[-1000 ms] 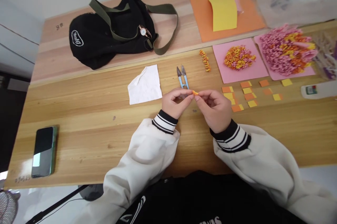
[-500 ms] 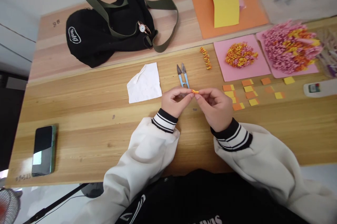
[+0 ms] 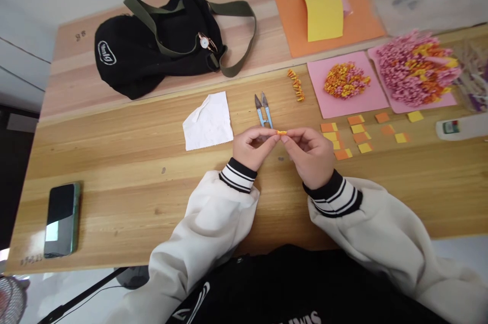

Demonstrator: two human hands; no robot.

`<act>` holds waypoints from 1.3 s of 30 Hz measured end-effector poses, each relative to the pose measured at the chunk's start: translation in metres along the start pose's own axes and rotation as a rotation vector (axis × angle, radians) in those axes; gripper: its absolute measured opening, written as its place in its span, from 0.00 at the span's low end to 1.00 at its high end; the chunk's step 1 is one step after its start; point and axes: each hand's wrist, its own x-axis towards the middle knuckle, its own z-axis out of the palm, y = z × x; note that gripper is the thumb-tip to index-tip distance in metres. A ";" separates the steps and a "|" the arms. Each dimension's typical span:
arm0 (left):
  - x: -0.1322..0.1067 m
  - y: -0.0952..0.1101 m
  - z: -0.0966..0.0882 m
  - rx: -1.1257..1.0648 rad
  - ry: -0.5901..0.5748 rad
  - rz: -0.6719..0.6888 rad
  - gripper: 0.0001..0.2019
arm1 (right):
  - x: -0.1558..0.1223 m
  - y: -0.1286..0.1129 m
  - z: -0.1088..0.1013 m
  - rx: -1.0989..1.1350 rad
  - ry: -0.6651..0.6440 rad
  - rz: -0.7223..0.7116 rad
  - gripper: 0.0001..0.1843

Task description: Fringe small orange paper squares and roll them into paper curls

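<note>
Between the fingertips of both hands is a small orange and yellow twisted paper piece (image 3: 281, 132). My left hand (image 3: 252, 146) pinches its left end, and my right hand (image 3: 310, 154) pinches the right end. Just beyond the fingers lie blue-handled thread snips (image 3: 263, 109) with their blades apart. A row of similar twisted paper pieces (image 3: 296, 85) sits farther back. To the right of my right hand, several small orange and yellow paper strips (image 3: 358, 132) lie in loose groups. A torn white paper (image 3: 208, 121) is left of my left hand.
Pink sheets (image 3: 324, 105) at the right bear piles of pink, orange and yellow twists (image 3: 346, 80). Behind them lie an orange sheet (image 3: 284, 9) and a yellow sheet (image 3: 322, 14). A black bag (image 3: 133, 55) and a phone (image 3: 61, 220) are on the left; a white glue bottle (image 3: 467, 127) is far right.
The camera view has shifted slightly. Both hands stay together at the small paper piece, which now lies a little more level between the fingertips.
</note>
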 end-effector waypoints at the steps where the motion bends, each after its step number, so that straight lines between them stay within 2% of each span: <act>1: 0.000 0.000 0.000 -0.001 0.000 -0.011 0.08 | 0.000 0.000 0.000 0.001 0.001 0.001 0.08; 12: 0.000 0.000 0.000 -0.013 0.005 -0.033 0.07 | 0.000 -0.001 -0.001 -0.006 -0.001 0.005 0.07; 18: 0.000 -0.003 0.001 -0.009 0.082 -0.072 0.09 | 0.002 -0.001 -0.001 -0.026 0.091 -0.004 0.07; 25: 0.001 -0.005 0.000 -0.004 0.118 -0.094 0.06 | -0.004 -0.003 0.000 -0.078 -0.019 -0.090 0.07; 32: 0.001 -0.004 0.002 0.002 0.084 -0.030 0.05 | -0.004 -0.002 0.000 -0.081 -0.006 -0.082 0.09; 39: 0.001 -0.008 0.001 0.092 0.068 0.150 0.02 | -0.004 0.001 0.001 -0.017 -0.037 -0.059 0.12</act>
